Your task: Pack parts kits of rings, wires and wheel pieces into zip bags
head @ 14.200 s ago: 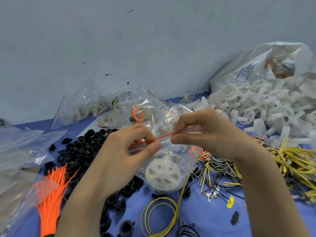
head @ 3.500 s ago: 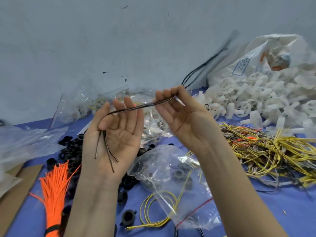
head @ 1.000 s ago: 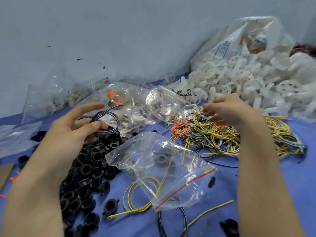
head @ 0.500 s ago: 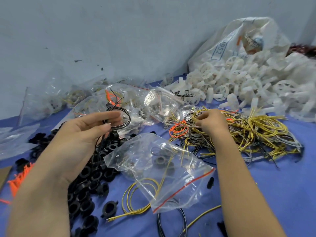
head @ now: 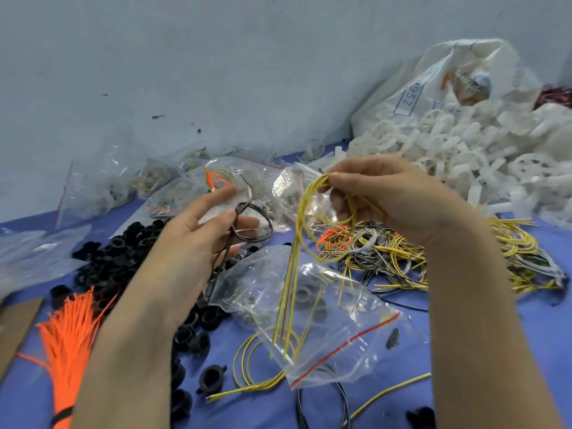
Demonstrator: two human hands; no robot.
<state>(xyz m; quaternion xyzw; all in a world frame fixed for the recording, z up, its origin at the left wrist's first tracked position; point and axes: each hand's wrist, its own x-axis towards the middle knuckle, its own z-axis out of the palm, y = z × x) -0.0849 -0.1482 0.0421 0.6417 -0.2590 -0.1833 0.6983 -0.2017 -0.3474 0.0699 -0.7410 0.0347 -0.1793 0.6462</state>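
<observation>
My left hand (head: 198,239) pinches a small coil of black wire (head: 255,229) above the pile of black rings (head: 120,261). My right hand (head: 393,199) is raised over the wire heap and grips a bundle of yellow wires (head: 298,243), looped at the top with its ends hanging down over a clear zip bag (head: 312,317). That bag lies on the blue table between my arms, with a red seal line, black rings and yellow wire showing inside or under it. White wheel pieces (head: 464,150) are heaped at the back right.
A tangle of yellow, grey and orange wires (head: 433,252) spreads on the right. Several filled zip bags (head: 198,187) lie against the wall. An orange tie bundle (head: 69,345) and cardboard (head: 15,326) lie at left. A large white sack (head: 439,82) stands behind the wheel pieces.
My right hand has lifted a bundle of yellow wires out of the heap and raised it toward the middle. My left hand keeps hold of the black wire coil, a little lower.
</observation>
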